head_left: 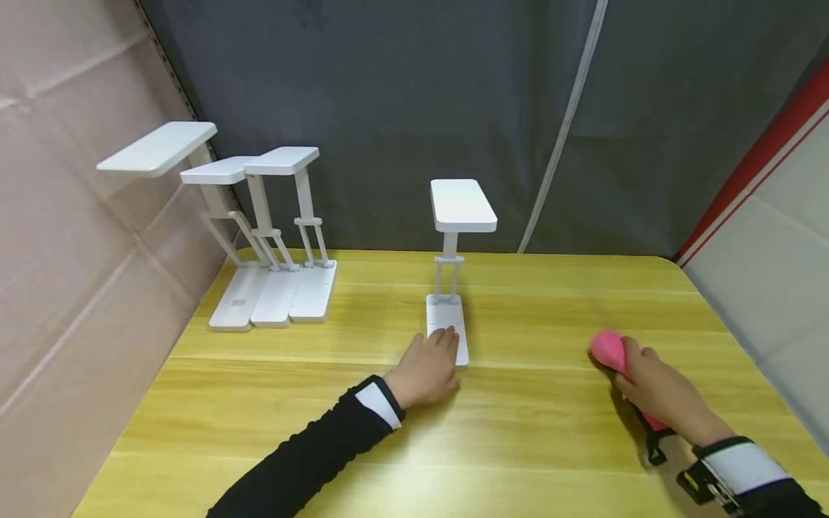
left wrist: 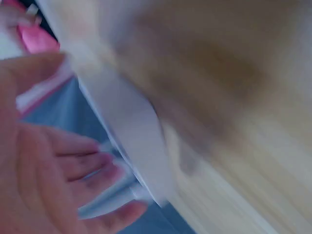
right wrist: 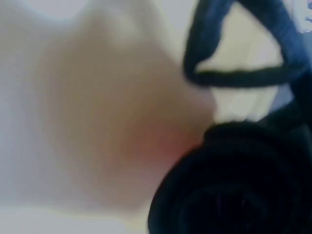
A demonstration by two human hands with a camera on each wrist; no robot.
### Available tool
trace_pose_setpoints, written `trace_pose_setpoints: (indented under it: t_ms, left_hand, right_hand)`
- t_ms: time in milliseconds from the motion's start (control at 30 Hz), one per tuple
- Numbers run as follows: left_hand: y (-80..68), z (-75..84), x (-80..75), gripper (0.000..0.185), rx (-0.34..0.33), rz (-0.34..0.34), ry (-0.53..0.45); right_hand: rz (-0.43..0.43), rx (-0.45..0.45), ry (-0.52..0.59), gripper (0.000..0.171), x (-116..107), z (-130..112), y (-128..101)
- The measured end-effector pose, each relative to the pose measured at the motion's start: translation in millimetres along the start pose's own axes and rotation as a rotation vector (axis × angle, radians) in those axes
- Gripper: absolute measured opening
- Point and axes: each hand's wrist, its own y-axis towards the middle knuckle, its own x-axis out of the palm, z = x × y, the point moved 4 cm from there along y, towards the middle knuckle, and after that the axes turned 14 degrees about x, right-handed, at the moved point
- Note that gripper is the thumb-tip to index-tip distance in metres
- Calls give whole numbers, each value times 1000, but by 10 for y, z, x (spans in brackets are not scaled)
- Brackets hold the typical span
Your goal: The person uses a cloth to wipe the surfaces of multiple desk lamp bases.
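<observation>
A white folding desk lamp [head_left: 463, 206] stands unfolded mid-table, its head raised on a hinged stem. My left hand [head_left: 427, 365] is at the near end of its flat base [head_left: 443, 314], fingers over the base in the head view. In the blurred left wrist view, that hand's fingers [left wrist: 92, 175] look loosely extended beside the base [left wrist: 131, 122]. To the right, my right hand [head_left: 667, 394] grips a long pink object [head_left: 609, 350] with a rounded pink end and a black strap [head_left: 655, 452]. A black round end [right wrist: 229, 195] fills part of the right wrist view; the object's kind is unclear.
Three more white desk lamps [head_left: 270, 295] stand unfolded side by side at the table's back left. The yellow wood-grain table [head_left: 518, 432] ends at a dark grey curtain [head_left: 388, 108]. Pale sheeting [head_left: 78, 252] hangs on the left.
</observation>
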Motion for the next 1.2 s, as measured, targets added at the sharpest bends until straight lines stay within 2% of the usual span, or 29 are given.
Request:
trace_pose_setpoints:
  t_ms: [100,200,300,400,533,667,933,1200]
  left_hand:
    - [-71,-346,34,99,-65,49,-260]
    - [-73,-646,160,121,-91,46,-439]
    - [-22,-787,334,133,-55,0,-587]
    - [18,-817,467,137,-34,-35,-666]
    - [12,-803,499,135,-41,-55,-690]
    - [3,-786,493,134,-35,-71,-666]
    - [45,-791,461,135,-21,-59,-591]
    - [45,-808,336,135,-21,-64,-572]
  right_hand:
    - [-29,-198,20,60,-85,-372,147]
    - [-32,-385,12,59,-123,-856,358]
    - [-55,-503,0,60,-56,-1319,588]
    - [-60,-582,-18,57,81,-1671,766]
    - [-20,-605,-65,52,239,-1893,906]
    - [-33,-597,-79,47,349,-1879,911]
    - [-76,-642,-23,41,345,-1765,708]
    - [-121,-718,-13,46,272,-1715,451]
